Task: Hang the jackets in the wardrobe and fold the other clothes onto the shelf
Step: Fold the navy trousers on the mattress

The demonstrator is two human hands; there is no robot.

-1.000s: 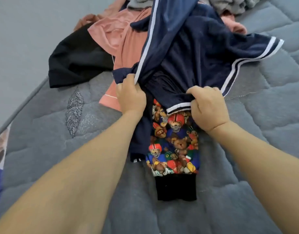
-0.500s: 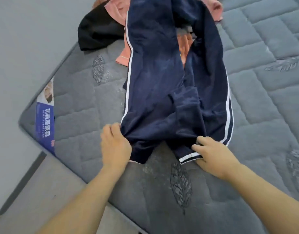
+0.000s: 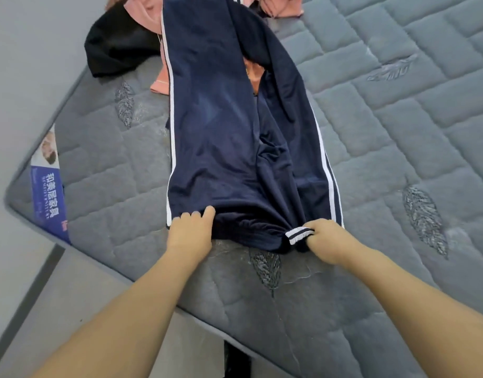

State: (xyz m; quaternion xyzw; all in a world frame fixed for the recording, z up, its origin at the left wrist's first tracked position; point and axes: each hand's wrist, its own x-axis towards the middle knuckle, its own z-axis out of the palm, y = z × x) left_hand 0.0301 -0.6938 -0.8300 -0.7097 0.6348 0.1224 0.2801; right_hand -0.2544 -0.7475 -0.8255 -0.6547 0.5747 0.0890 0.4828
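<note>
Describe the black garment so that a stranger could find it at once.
Look at the grey quilted mattress and follow its left edge to the far end. The black garment lies crumpled there, beside the pink clothes. It is plain black, without the navy trousers' white stripes.

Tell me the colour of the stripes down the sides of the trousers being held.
White, on navy trousers; head view shows them.

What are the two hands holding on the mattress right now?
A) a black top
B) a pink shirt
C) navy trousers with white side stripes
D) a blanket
C: the left hand and right hand both grip the near edge of the navy trousers spread on the mattress; the black top and pink shirt lie untouched further back.
</note>
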